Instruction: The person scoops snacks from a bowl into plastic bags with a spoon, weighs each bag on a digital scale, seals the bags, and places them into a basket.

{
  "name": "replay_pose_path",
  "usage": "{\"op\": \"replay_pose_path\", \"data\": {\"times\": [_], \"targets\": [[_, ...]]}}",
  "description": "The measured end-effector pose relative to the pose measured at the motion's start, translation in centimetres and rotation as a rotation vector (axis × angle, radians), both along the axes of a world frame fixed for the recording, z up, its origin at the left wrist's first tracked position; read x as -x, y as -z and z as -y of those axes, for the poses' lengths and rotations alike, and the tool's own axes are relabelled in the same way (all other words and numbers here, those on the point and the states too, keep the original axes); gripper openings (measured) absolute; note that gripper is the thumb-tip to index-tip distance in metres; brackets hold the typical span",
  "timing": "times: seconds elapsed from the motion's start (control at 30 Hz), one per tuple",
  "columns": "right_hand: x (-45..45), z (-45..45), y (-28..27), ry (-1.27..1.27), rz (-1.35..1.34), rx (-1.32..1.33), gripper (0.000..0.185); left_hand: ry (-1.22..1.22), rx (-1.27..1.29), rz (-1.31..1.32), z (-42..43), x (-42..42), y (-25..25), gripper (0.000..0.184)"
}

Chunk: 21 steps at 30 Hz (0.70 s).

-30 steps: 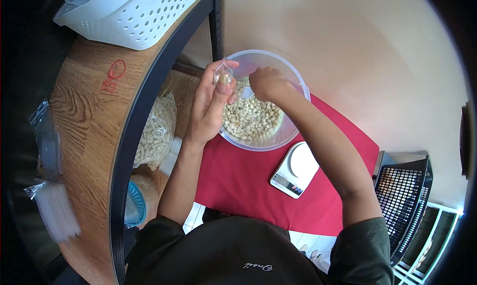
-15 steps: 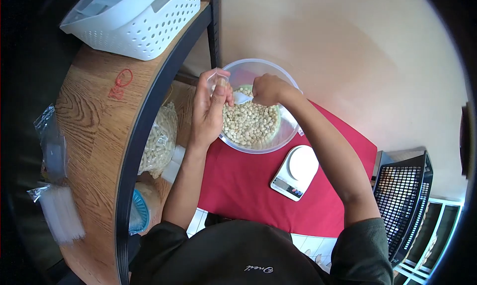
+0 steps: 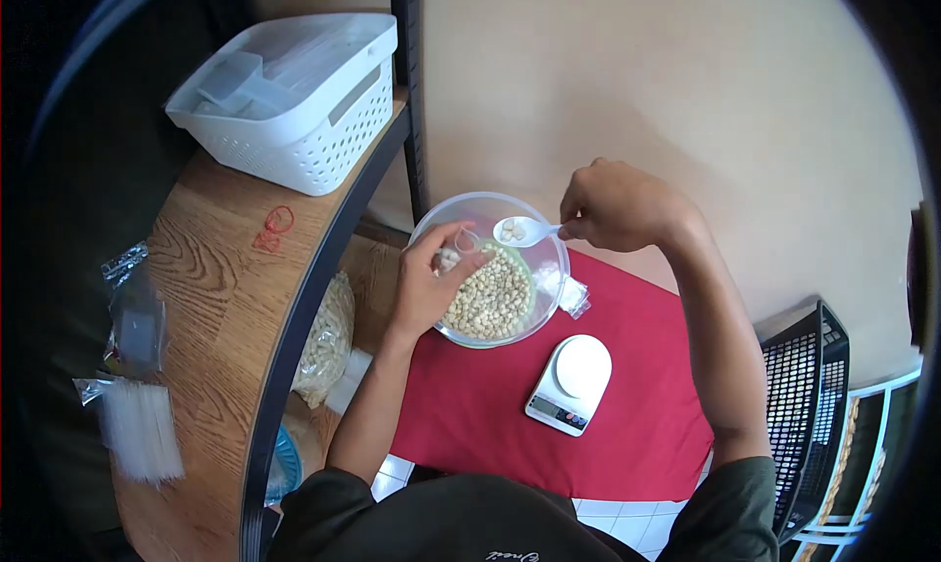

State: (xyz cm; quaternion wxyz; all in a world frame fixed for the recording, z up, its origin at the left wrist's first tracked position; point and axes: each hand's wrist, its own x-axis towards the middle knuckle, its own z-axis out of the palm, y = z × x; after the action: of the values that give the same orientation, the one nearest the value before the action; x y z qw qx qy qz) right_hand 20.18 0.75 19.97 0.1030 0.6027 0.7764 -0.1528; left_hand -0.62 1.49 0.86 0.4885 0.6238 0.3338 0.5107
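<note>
My left hand (image 3: pixel 423 288) pinches a small clear plastic bag (image 3: pixel 469 239) over the left side of a large clear plastic bowl (image 3: pixel 546 312). A few pale pieces show inside the bag, its mouth rounded open. Pale round nuts or beans (image 3: pixel 495 293) fill the bottom of the bowl. In my right hand (image 3: pixel 622 207), closed round its handle, a white plastic spoon (image 3: pixel 531 232) carries several of the pieces. The spoon's bowl is above the container, a little right of the bag and apart from it.
A white digital scale (image 3: pixel 580 371) stands on the red cloth (image 3: pixel 470 405). Small clear bags (image 3: pixel 575 297) lie by the bowl's right rim. Left is a wooden shelf (image 3: pixel 216 317) with a white basket (image 3: pixel 333 150), red rubber bands (image 3: pixel 277 221) and plastic packs (image 3: pixel 142 430). A black crate (image 3: pixel 809 415) stands right.
My right hand has risen and moved right, lifting the spoon with pieces on it from the bowl. My left hand still holds the bag, turned somewhat. The camera view has shifted.
</note>
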Motion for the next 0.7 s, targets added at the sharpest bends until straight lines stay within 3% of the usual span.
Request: {"op": "replay_pose_path", "data": {"times": [0.23,0.37,0.53,0.7], "targets": [[5.0,1.4,0.6,-0.145,0.285,-0.265,0.011,-0.058,-0.147,-0.261,1.1,-0.6,-1.8,0.042],[7.3,3.0,1.1,-0.299,0.316,-0.365,0.008,-0.063,-0.139,-0.217,0.3,-0.4,-0.2,0.044],[7.3,3.5,0.0,-0.241,0.31,-0.384,0.005,0.044,-0.009,0.07,0.3,-0.2,0.3,0.036],[6.4,4.2,-0.4,-0.235,0.286,-0.466,0.003,0.139,0.059,0.142,0.3,0.0,0.1,0.038]]}}
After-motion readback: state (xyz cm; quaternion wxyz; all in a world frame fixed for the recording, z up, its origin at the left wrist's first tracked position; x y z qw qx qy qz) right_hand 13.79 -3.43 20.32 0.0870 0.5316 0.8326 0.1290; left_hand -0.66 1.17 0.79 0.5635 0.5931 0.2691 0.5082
